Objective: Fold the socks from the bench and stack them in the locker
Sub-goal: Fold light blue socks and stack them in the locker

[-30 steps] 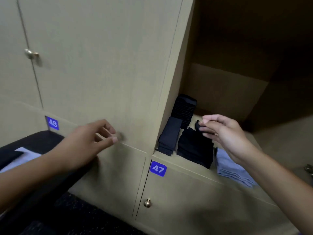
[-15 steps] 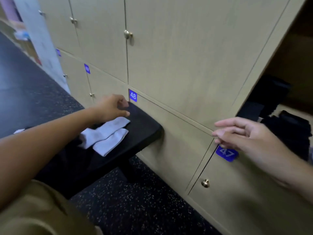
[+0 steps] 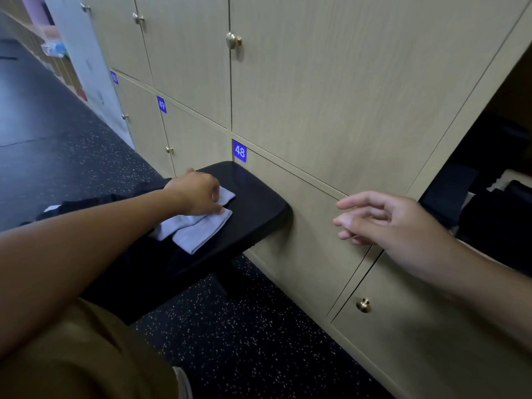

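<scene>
Lying near the rounded end of the black bench (image 3: 259, 208), toward its edge nearest the lockers: two pale grey socks (image 3: 198, 228), side by side and overlapping, toes pointing at the bench end. Pinching the upper sock at its toe end, fingers curled onto the fabric: the left hand (image 3: 195, 192), forearm stretching in from the lower left corner. Hovering in the air off the bench end, in front of the beige locker doors (image 3: 316, 96): the right hand (image 3: 385, 220), fingers loosely spread and lightly bent, holding nothing. Showing at the right edge, beyond that hand: the open locker (image 3: 501, 180), with dark folded socks (image 3: 489, 211) sitting on its floor, their number and arrangement too dim to make out. Marking the door just above the bench end: a blue number tag reading 48 (image 3: 239, 151), with a second tag, 49 (image 3: 161, 104), further along the row. Running under everything: a black speckled floor (image 3: 259, 335). Filling the lower left corner: tan trousers (image 3: 80, 358)
</scene>
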The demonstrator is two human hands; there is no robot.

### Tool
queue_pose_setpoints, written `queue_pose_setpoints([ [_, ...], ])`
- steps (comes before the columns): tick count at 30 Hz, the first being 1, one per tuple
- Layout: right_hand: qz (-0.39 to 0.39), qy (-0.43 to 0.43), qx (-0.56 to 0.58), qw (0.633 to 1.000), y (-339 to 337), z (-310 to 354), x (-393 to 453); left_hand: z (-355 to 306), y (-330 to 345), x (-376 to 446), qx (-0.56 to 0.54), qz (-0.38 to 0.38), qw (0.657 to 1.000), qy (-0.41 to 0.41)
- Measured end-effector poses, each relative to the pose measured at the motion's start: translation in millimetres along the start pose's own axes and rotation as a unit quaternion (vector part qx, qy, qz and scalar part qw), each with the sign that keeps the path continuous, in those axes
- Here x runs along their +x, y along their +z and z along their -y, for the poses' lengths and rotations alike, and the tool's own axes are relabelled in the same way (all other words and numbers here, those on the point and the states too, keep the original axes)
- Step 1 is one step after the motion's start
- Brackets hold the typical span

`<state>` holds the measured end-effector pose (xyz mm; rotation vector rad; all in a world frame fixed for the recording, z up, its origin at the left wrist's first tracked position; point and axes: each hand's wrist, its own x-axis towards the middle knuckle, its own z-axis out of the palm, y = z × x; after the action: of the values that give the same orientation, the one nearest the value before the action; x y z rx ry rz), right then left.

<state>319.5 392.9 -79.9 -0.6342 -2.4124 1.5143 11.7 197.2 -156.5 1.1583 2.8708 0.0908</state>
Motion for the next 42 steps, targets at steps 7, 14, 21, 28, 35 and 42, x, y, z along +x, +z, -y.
queue_pose_setpoints([
  [7, 0.008, -0.005, -0.011, 1.0, 6, -2, 5, -4, -4, -3, -0.026, -0.044, 0.998, -0.03],
  [14, 0.002, -0.007, -0.012, 1.0, 3, -1, 7, -5, -44, -14, -0.184, -0.149, 0.971, -0.035],
  [21, 0.009, -0.007, -0.01, 1.0, 5, -2, 9, -22, -82, -29, -0.306, -0.234, 0.923, -0.014],
  [28, -0.008, -0.015, -0.007, 1.0, 11, 1, 13, -51, -109, -42, -0.533, -0.232, 0.813, 0.034],
  [35, -0.037, -0.017, 0.083, 0.996, 19, 12, 22, -88, -121, -55, -0.658, -0.142, 0.737, 0.068],
  [42, -0.016, -0.003, 0.267, 0.964, 1, 20, 36, -118, -108, -66, -0.683, -0.002, 0.723, 0.103],
])
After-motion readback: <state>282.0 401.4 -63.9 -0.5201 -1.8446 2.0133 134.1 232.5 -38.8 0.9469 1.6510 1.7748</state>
